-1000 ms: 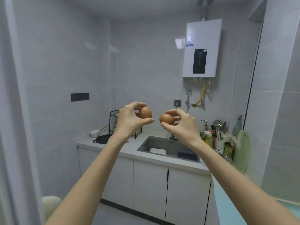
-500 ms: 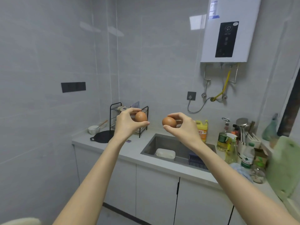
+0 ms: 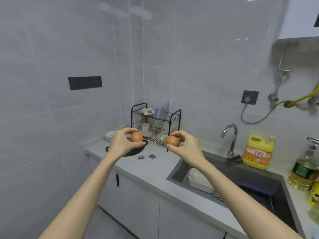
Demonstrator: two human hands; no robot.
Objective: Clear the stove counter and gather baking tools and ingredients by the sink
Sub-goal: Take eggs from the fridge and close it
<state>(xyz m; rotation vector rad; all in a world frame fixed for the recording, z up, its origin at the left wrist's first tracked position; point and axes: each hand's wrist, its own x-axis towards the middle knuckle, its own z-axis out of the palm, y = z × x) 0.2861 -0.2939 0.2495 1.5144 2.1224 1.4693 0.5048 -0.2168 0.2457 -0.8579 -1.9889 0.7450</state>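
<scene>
My left hand (image 3: 121,141) pinches a brown egg (image 3: 136,136) between thumb and fingers. My right hand (image 3: 185,146) holds a second brown egg (image 3: 172,141) the same way. Both eggs hover side by side above the grey counter (image 3: 155,171), in front of a black wire rack (image 3: 173,118) and left of the dark sink (image 3: 179,173). A black round pan (image 3: 136,151) lies on the counter under my left hand, partly hidden by it. Two small foil packets (image 3: 146,156) lie on the counter near the pan.
A white dish (image 3: 200,181) sits in the sink beside a dark blue basket (image 3: 259,188). Behind the sink stand the tap (image 3: 230,135), a yellow detergent jug (image 3: 258,151) and an oil bottle (image 3: 303,171). A white bowl (image 3: 109,135) sits at the counter's far left corner.
The view has come closer to the counter and sink and tilted downward. Both hands keep the eggs held out in front, now lower over the counter by the rack.
</scene>
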